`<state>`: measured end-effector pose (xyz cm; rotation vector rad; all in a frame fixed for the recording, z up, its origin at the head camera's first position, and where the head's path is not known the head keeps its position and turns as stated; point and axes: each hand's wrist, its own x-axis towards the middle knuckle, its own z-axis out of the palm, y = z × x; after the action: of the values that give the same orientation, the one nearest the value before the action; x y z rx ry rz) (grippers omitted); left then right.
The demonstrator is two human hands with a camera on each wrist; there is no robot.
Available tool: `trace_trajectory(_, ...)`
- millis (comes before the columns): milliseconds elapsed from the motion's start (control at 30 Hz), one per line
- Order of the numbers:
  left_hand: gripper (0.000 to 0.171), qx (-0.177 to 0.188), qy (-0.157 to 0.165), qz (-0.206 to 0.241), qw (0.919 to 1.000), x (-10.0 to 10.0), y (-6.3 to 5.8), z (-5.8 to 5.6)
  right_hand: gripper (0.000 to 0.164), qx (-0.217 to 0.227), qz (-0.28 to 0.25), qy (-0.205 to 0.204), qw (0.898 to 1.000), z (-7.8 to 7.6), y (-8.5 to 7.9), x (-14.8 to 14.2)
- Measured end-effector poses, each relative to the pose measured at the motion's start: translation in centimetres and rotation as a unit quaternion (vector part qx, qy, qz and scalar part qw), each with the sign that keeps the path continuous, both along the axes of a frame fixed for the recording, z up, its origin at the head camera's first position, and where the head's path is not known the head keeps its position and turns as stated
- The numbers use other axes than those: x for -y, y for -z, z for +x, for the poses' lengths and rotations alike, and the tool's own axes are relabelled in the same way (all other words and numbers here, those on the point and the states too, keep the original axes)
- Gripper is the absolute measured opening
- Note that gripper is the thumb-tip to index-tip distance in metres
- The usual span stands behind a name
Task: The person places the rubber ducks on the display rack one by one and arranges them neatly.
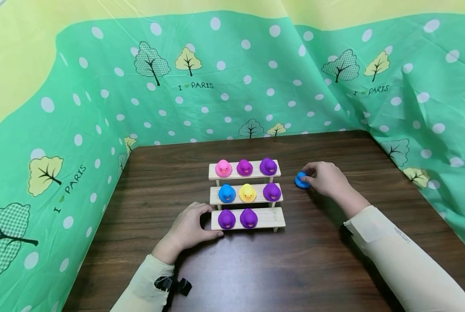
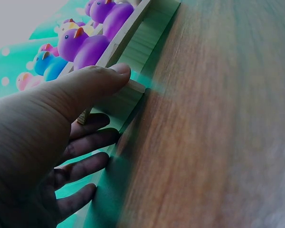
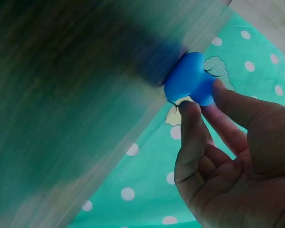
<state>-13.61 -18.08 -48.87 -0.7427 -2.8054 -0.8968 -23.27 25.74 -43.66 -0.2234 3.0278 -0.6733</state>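
Observation:
A three-step wooden stand [image 1: 269, 219] holds rubber ducks in rows. My left hand [image 1: 189, 227] grips the left end of its lowest step, thumb at the front edge and fingers behind. In the left wrist view the left hand's thumb [image 2: 102, 80] lies by a purple duck [image 2: 83, 47]. To the right of the stand, my right hand [image 1: 327, 177] pinches a blue rubber duck [image 1: 301, 180] at the tabletop. The right wrist view shows the thumb and fingertips on one end of this blue duck [image 3: 185, 78].
On the top step sit a pink duck [image 1: 223, 168] and two purple ones; the middle step bears a blue duck [image 1: 227, 193], a yellow duck [image 1: 247, 193] and a purple one. Two purple ducks [image 1: 226, 219] stand on the lowest step. Green dotted cloth [image 1: 224, 112] surrounds the dark wooden table [image 1: 170, 173].

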Motion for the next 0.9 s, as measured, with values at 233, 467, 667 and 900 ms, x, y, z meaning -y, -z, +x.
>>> trace_trajectory(233,0.056,0.003,-0.001,0.000,1.0000,0.03,0.04,0.05,0.027,0.017,0.001,-0.026,1.000,0.35,-0.18,0.36)
trace_trajectory(467,0.057,-0.001,0.001,-0.001,1.0000,0.00,-0.03,-0.01,0.023,0.010,-0.009,-0.038,0.999,0.74,-0.02,0.39)
trace_trajectory(667,0.057,0.001,0.001,0.000,1.0000,0.00,0.01,-0.02,0.033,0.011,-0.019,-0.025,0.999,0.72,0.18,0.28)
trace_trajectory(900,0.056,-0.001,0.000,0.001,1.0000,0.04,0.01,0.00,0.041,0.007,-0.009,-0.014,1.000,0.76,0.34,-0.21)
